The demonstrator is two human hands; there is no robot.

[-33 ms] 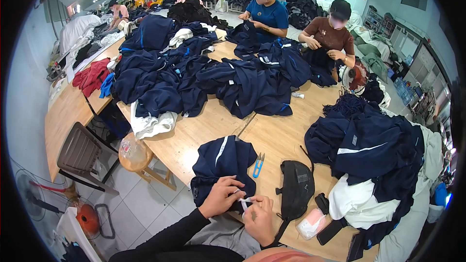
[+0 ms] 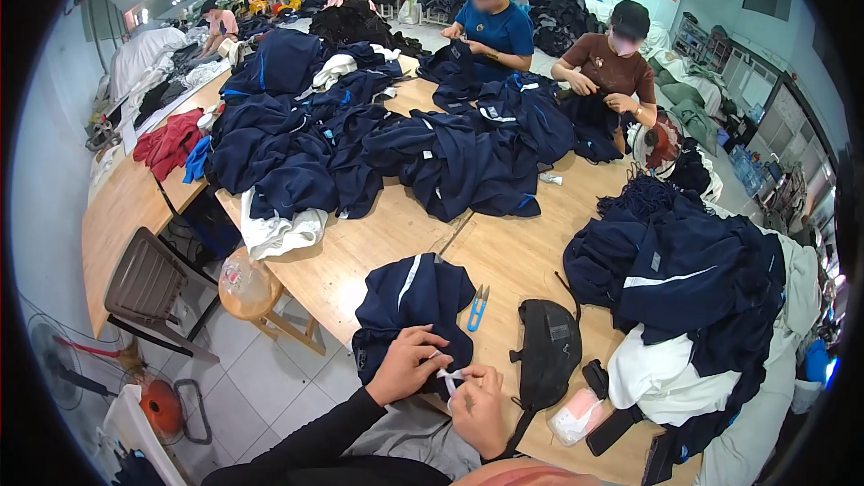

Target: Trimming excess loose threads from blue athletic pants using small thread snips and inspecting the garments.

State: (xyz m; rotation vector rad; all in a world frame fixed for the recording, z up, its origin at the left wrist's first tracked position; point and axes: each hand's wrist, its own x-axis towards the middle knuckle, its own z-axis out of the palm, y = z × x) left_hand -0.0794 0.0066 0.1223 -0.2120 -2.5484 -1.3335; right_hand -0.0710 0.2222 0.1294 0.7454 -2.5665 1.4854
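Note:
A thin white strip [image 2: 453, 380], like a cord or tape, runs between my two hands just in front of the table edge. My left hand [image 2: 409, 366] pinches it with thumb and fingers closed. From the right, my right hand [image 2: 480, 409] grips the same strip between curled fingers. Under and beyond both hands lies a folded navy garment [image 2: 418, 292] with a white stripe. Blue-handled thread snips [image 2: 478, 309] rest on the table beside it. What the strip is fixed to, if anything, is hidden by my fingers.
Right of my hands are a black waist bag [image 2: 546, 351], a pink-and-white packet [image 2: 578, 416] and a dark phone [image 2: 615, 432]. Navy garments [image 2: 693, 261] are heaped at the right; a larger pile [image 2: 468, 157] spreads beyond. Two co-workers [image 2: 495, 27] handle dark cloth across the table. A stool [image 2: 256, 301] stands left.

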